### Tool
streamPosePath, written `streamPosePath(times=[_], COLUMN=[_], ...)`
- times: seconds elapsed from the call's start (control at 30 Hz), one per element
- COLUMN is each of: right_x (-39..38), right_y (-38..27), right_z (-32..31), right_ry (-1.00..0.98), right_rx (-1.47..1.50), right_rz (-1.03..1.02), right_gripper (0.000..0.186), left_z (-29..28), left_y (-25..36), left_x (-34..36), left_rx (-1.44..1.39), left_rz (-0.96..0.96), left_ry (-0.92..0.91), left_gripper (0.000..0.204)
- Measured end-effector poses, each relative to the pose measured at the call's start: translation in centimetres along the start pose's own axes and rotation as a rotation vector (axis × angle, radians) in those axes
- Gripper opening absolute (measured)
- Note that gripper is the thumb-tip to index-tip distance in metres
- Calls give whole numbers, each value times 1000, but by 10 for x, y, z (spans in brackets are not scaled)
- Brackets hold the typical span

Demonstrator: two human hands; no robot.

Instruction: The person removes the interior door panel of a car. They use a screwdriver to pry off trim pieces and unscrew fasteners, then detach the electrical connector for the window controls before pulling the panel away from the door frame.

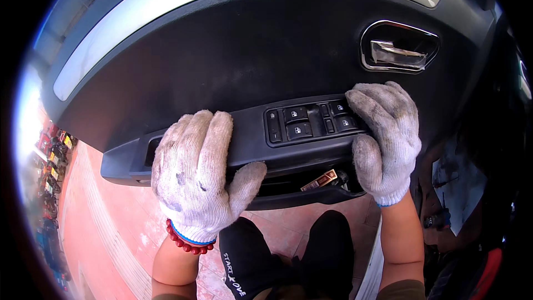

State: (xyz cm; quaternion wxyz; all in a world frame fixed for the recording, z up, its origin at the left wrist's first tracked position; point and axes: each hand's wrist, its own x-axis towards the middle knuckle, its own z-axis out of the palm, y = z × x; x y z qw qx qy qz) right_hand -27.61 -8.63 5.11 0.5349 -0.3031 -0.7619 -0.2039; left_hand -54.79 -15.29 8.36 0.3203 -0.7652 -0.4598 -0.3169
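Observation:
A black car door armrest [247, 154] runs across the middle, with a window switch panel [313, 121] set in its top. My left hand [194, 175], in a soiled white knit glove, grips the armrest left of the switches. Its fingers lie over the top and its thumb rests along the near edge. At the panel's right end, my right hand [388, 139], gloved alike, has its fingers bent over the armrest and its thumb against the near side. Both palms are hidden. The panel appears seated in the armrest.
Above right is a chrome-rimmed inner door handle [398, 54]. Below the armrest, a small brown-and-cream box [318, 180] lies in the door pocket [277, 188]. My dark-trousered legs [327, 250] are beneath, over reddish paving [111, 211]. Parked two-wheelers [53, 172] line the far left.

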Motion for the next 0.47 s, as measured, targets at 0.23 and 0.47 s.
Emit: streamPosePath(times=[0.23, 0.47], right_x=[1, 1], right_y=[-4, 0], right_z=[7, -8], right_ry=[87, 86], right_rx=[-30, 98], right_rz=[0, 70], right_gripper=[42, 40], left_z=[4, 16], left_y=[3, -6], left_x=[1, -16], left_rx=[35, 87], left_rz=[-51, 32], left_ry=[-16, 44], left_gripper=[50, 48])
